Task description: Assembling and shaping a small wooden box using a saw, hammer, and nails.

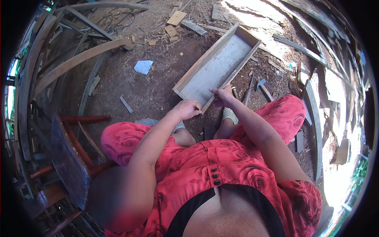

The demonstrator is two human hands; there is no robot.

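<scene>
A long, shallow wooden box (pixel 194 72) with a grey bottom lies slanted in front of me, its near end between my feet. My right hand (pixel 223 96) grips its right side wall near the close end, thumb over the inside. At the near corner, my left hand (pixel 189 109) is closed, and a small yellowish-brown piece (pixel 198 106) shows at its fingertips. What that piece is, I cannot make out. To the right of the box, a hammer (pixel 265 90) and a long thin tool (pixel 249 89) lie on the ground.
Wood offcuts (pixel 176 18) and a pale blue scrap (pixel 143 66) lie on the dirt floor beyond. Curved timber pieces (pixel 81 63) lean at the left, above a dark wooden stool (pixel 70 158) on its side. Planks (pixel 312 126) and boards line the sunlit right.
</scene>
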